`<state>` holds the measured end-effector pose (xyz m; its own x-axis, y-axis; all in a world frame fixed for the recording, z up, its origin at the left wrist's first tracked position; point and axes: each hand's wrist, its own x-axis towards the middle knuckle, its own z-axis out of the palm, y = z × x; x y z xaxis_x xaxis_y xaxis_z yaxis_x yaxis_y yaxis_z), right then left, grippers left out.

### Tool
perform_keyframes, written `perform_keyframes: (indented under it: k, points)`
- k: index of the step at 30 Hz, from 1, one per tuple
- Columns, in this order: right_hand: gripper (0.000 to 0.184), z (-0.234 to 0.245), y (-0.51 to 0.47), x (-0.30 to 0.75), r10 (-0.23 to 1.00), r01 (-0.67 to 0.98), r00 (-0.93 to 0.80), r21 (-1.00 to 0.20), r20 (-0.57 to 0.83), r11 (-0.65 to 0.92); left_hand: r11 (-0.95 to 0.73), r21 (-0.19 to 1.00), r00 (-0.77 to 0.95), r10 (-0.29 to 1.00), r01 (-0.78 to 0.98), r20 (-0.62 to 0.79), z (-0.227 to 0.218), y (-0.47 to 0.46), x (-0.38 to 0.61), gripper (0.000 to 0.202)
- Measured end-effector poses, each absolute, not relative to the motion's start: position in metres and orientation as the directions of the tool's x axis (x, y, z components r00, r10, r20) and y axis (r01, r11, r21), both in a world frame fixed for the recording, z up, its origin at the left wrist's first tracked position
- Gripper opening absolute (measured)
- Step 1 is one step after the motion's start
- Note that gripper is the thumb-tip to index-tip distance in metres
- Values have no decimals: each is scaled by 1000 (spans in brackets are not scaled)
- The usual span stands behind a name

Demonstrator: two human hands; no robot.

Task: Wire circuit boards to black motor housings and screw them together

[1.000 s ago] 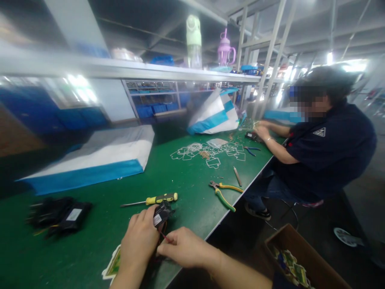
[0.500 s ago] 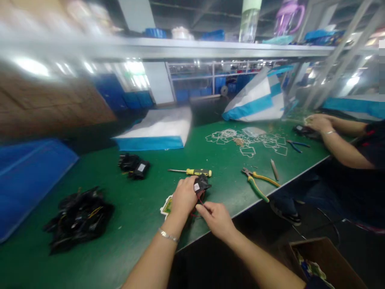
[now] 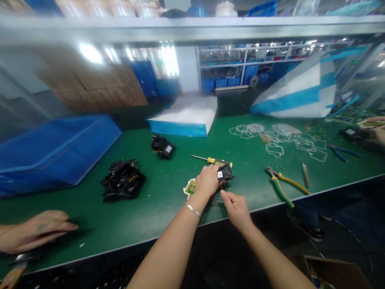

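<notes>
Left hand [image 3: 207, 180] has its grip closed round the black part [image 3: 225, 173] just above the worktop [image 3: 168, 188], while the right hand [image 3: 237, 206], directly below it, pinches its red wire [image 3: 221, 186].

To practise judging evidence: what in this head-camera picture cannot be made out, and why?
Head view: print on the white label of the small black part, held in the left hand, is too small to read.
Head view: whether the right hand grips the red wire; too thin to tell.
Head view: sticker design, mostly hidden under the left hand.
Head view: co-worker's hand, cut off by the left edge.
</notes>
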<state>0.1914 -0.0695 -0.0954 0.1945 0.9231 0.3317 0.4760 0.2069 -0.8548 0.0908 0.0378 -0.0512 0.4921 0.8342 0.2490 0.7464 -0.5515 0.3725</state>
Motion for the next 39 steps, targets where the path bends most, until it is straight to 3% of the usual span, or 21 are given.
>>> perform_keyframes:
  k: [9,13,18,23,27,31,35,37,39]
  points:
    - [45,-91,-69,191,940,408,212,-898,267,163,-515,492,486,851,702,199,-48,42,89,49]
    - [46,-90,-66,195,944,316,252,-940,212,127,-506,527,485,853,682,192,-51,45,87,58]
    - [49,-95,-59,201,951,127,294,-990,99,64,-549,710,566,784,442,254,-55,48,79,71]
    - [49,-96,-54,204,954,-38,301,-999,3,15,-362,910,545,814,203,203,-46,48,64,59]
    - [46,-91,-58,203,960,-67,280,-998,-15,4,-237,969,451,874,76,178,-38,47,57,51]
    - [38,-80,-71,204,953,110,298,-994,60,28,-261,960,396,896,99,202,-36,42,57,41]
    - [39,-62,-77,212,825,496,431,-860,364,121,-345,930,379,883,127,276,-34,34,64,45]
    - [48,-55,-73,216,817,591,378,-793,435,150,-401,906,408,856,133,319,-31,28,70,46]
    - [61,-50,-65,220,864,628,296,-764,408,146,-450,887,486,801,103,350,-26,20,76,51]
